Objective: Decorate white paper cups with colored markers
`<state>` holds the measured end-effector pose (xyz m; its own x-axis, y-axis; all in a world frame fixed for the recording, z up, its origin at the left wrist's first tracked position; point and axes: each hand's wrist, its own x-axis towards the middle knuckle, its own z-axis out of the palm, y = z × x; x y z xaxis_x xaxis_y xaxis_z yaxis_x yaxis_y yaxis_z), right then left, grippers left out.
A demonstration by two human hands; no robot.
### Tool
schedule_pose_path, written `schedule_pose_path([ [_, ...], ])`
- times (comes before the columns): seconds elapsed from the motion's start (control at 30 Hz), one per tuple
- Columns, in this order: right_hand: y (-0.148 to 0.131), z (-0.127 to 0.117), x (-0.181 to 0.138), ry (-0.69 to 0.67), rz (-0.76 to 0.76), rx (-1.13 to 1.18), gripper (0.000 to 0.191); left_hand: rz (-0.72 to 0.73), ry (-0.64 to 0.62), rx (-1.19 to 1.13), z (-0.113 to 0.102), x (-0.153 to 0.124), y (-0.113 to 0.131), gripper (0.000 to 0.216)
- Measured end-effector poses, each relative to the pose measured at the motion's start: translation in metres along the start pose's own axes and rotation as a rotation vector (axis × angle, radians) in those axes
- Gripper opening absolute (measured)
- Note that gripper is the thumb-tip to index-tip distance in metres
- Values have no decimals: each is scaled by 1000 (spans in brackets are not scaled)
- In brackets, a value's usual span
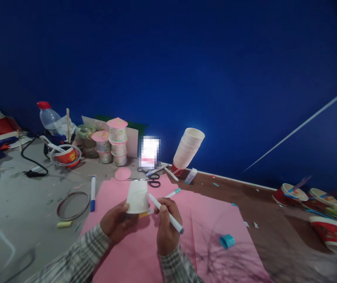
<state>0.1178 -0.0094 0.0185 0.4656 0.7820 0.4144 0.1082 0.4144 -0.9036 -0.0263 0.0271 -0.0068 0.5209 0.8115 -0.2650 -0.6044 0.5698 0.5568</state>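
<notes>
A white paper cup (137, 199) is gripped in my left hand (117, 222), its wide rim turned toward me and a faint green line on its side. My right hand (169, 226) holds a white marker (168, 215) with a grey end, its tip close to the cup's right side; whether it touches I cannot tell. Beneath both hands lies pink paper (139, 251). Just past the cup are scissors (153, 180) with black handles and a pink paper disc (123, 173). A marker with a teal end (173, 193) lies behind my right hand.
A tilted stack of white cups (188, 149) stands near the blue wall. Decorated cup towers (118, 141) are at back left, beside a jar (87, 139). A blue-capped marker (93, 193) and a tape ring (73, 206) lie left. Red cups (332, 234) are far right.
</notes>
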Motion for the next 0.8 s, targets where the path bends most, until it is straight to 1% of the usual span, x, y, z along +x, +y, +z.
schedule_pose_path([
  [0.23, -1, -1, 1, 3, -5, 39, 18, 2, -52, -3, -2, 0, -1, 28],
  [0.3, -1, -2, -2, -16, 5, 56, 18, -3, -57, -9, -2, 0, -1, 28],
  [0.47, -2, -1, -11, -55, 25, 104, 20, 15, -1, -28, -4, 1, 1, 31],
  [0.6, -6, 0, -11, -129, 8, 166, 21, 46, 47, -59, -3, 2, 3, 28],
  [0.63, -7, -1, -10, -119, 10, 165, 21, 49, 64, -63, -2, 2, 3, 28],
  [0.7, -8, -2, -6, -57, 24, 133, 21, 44, 91, -66, -1, 1, 3, 31],
  [0.8, -8, -3, 0, 44, 47, 63, 21, 27, 83, -55, 1, 0, 3, 37],
])
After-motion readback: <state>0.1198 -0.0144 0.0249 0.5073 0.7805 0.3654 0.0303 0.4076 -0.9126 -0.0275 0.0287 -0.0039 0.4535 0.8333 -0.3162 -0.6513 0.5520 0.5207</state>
